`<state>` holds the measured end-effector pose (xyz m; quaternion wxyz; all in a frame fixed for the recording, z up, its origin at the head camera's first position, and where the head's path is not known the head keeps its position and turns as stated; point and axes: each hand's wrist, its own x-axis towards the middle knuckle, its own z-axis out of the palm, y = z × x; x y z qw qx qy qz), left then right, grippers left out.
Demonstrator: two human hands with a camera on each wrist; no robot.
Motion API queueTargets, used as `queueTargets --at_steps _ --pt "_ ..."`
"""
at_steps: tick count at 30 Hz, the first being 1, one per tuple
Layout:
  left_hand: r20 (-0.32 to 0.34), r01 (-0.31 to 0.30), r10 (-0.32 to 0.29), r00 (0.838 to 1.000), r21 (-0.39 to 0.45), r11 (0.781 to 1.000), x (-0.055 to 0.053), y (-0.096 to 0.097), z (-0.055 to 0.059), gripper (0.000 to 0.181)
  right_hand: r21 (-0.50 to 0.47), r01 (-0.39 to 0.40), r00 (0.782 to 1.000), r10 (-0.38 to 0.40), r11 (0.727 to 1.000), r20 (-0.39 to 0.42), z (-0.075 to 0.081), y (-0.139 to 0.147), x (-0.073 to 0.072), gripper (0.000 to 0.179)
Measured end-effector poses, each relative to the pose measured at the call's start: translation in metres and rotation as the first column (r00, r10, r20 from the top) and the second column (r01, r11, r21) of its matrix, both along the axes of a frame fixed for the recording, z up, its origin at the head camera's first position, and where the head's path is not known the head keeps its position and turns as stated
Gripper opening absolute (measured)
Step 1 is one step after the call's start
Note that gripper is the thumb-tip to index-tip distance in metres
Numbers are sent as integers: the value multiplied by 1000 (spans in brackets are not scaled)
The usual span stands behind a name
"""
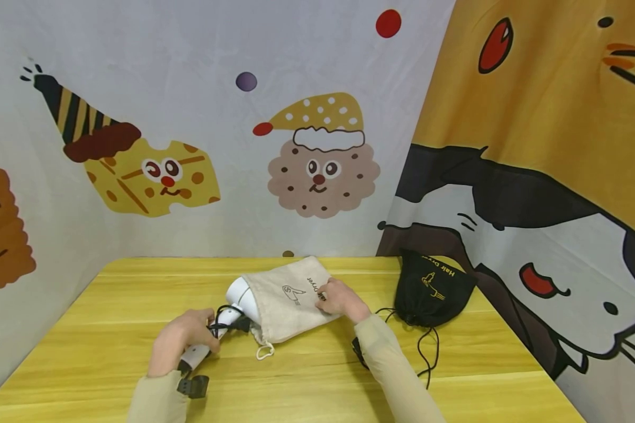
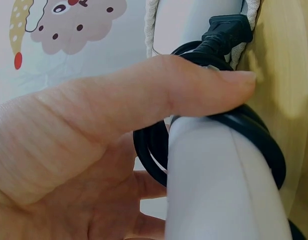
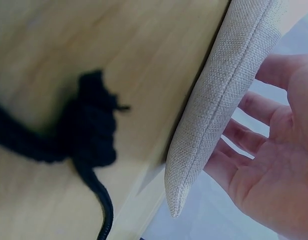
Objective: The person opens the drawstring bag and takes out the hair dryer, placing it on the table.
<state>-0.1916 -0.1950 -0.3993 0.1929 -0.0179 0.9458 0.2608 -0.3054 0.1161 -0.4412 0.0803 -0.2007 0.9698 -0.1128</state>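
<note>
A white hair dryer (image 1: 238, 292) lies with its barrel partly inside a beige cloth bag (image 1: 283, 320) printed with a dryer drawing. My left hand (image 1: 185, 335) grips the dryer's handle (image 2: 218, 170), thumb across the black cord (image 2: 253, 130) coiled around it. The cord's plug (image 2: 227, 31) points toward the bag's mouth. On the bag's printed face rests my right hand (image 1: 341, 298), its fingers (image 3: 261, 106) lightly bent against the cloth. The part of the barrel inside the bag is hidden.
A black drawstring bag (image 1: 435, 299) lettered "Hair Dryer" lies to the right, its cords (image 1: 428, 355) trailing toward the front. A white drawstring loop (image 1: 265, 351) hangs from the beige bag. Printed cloth (image 1: 190, 117) hangs behind the wooden table (image 1: 275, 393).
</note>
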Motion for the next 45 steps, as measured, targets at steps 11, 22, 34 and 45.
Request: queueTargets --at_steps 11,22,34,45 --pt "-9 -13 13 1000 14 1000 4 -2 2 78 9 31 1000 -31 999 4 0 -3 0 44" --pt "-13 -13 13 1000 -2 1000 4 -5 3 81 11 81 996 -81 997 21 0 -5 4 55" --pt "-29 -6 5 1000 -7 1000 5 -14 2 76 61 102 995 -103 993 16 2 -2 6 66" --pt "-20 -30 30 999 -4 1000 6 -23 2 80 74 92 996 -93 993 7 0 11 4 83"
